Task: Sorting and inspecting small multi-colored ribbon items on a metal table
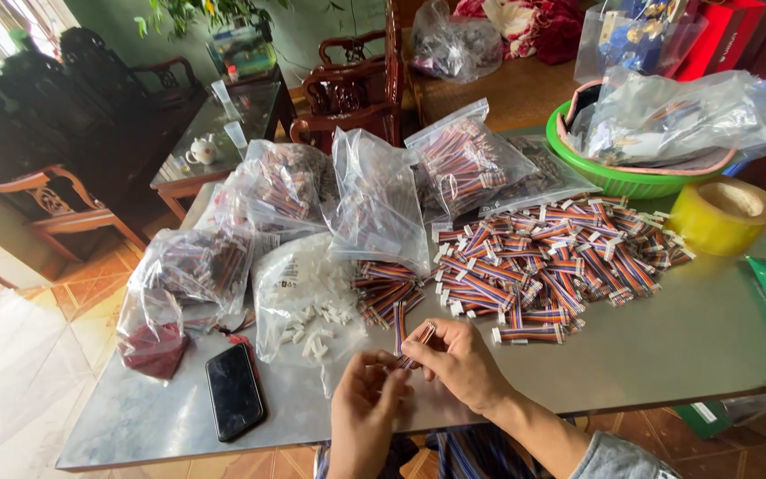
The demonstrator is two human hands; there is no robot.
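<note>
Wires first: short ribbon of multicoloured wires with a small white plug end [418,340], pinched upright between both hands just above the near edge of the grey metal counter [667,346]. Right hand [465,359] with fingers [436,341] clamped on the ribbon's upper part; left hand [363,406] with fingers [385,377] drawn together at its lower end, on the wires or on some small piece there, hard to tell which. For a clean job, probably best to grip close to the plug, keep the strands flat and side by side, line the end up squarely, and press straight rather than at a slant, since thin wires bend easily. Worth keeping the work low over the counter, so a dropped piece lands in reach. Just beyond the hands, a clear plastic bag of small white plastic housings [308,297], a few spilled beside it; to the right, a broad loose heap of striped wire harnesses [569,262]. Behind, several clear bags stuffed with more harnesses [374,200]. Near the left hand, a black smartphone [234,390] lying flat. At the far right, a yellow roll of tape [722,215] and a green plastic basin [618,182] piled with crumpled bags. Past the counter, dark carved wooden chairs [352,89], a glass-topped low table with a white teapot [203,151], and orange floor tiles [90,297] in daylight.
</note>
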